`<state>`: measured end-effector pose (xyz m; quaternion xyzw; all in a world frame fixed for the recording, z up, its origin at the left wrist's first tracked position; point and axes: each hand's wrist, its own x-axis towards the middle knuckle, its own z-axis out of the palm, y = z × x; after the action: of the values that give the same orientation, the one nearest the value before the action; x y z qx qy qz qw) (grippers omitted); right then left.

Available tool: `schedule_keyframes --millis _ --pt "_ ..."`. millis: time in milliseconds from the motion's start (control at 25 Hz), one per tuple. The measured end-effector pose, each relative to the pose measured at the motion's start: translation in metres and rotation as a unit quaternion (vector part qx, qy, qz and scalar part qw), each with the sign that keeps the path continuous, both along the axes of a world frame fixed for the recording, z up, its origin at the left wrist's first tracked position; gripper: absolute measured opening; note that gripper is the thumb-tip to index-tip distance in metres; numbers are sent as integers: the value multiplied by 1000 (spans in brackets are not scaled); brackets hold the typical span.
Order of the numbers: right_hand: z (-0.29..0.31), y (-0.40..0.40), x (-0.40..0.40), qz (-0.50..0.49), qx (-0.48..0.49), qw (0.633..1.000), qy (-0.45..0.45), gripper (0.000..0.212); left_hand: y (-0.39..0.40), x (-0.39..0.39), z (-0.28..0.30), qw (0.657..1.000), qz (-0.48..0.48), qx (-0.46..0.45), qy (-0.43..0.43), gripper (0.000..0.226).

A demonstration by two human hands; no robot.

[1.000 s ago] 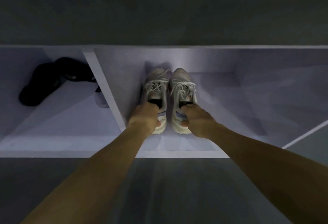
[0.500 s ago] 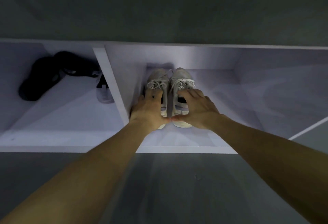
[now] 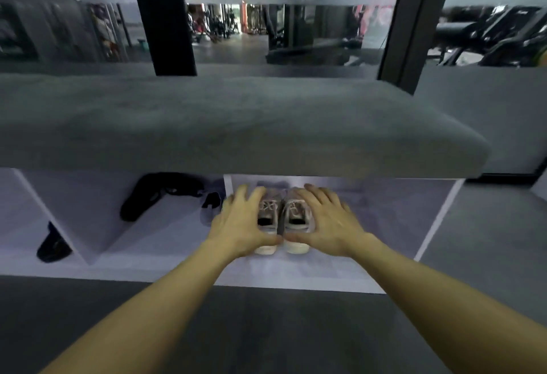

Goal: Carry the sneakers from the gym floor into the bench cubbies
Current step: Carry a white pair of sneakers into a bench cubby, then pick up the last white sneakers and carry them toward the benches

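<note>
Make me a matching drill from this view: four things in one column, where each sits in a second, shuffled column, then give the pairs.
Things
1. pale sneakers
2. black shoe
3. grey cushion
4. left hand

Places
A. on top of the bench
B. in the cubby to the left of the divider
C. spread over the left sneaker of the pair
D. side by side in the right-hand cubby, toes pointing inward

Pairs: 1-D, 2-B, 3-A, 4-C
</note>
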<state>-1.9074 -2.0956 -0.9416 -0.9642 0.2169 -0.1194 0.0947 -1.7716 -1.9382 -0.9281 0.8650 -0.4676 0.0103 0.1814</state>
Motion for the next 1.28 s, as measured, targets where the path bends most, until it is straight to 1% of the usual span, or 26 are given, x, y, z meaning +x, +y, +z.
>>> schedule_keyframes --millis 160,320,440,520,680,800,920,960,1040,1160,1280 --pt "80 39 -57 21 -59 997 -51 97 47 -44 77 997 10 -54 -52 98" --pt "151 72 -107 15 -92 990 -103 99 85 -87 149 993 -5 -77 -84 100" --pt "204 88 -139 8 -114 984 -135 99 107 -116 206 988 -6 -106 -113 97" --pt "234 91 -153 14 -123 982 -144 99 114 -127 239 983 -7 -131 -130 95" --pt "288 82 -167 7 -145 978 -147 99 113 -137 291 976 -11 -144 -161 96" --pt "346 69 -165 15 -142 978 -153 98 105 -136 347 970 -11 -166 -176 94" --pt "413 70 -162 31 -133 976 -171 94 105 -142 421 964 -18 -189 -187 90" --pt "443 73 -161 35 -132 975 -177 92 107 -144 454 963 -18 -189 -192 90" --pt "516 79 -164 38 -127 973 -186 91 115 -148 529 964 -14 -183 -192 91" --pt "640 90 -173 37 -124 973 -193 93 135 -153 649 968 -8 -160 -194 94" --pt "751 102 -187 45 -134 970 -199 94 159 -162 754 968 1 -144 -205 97"
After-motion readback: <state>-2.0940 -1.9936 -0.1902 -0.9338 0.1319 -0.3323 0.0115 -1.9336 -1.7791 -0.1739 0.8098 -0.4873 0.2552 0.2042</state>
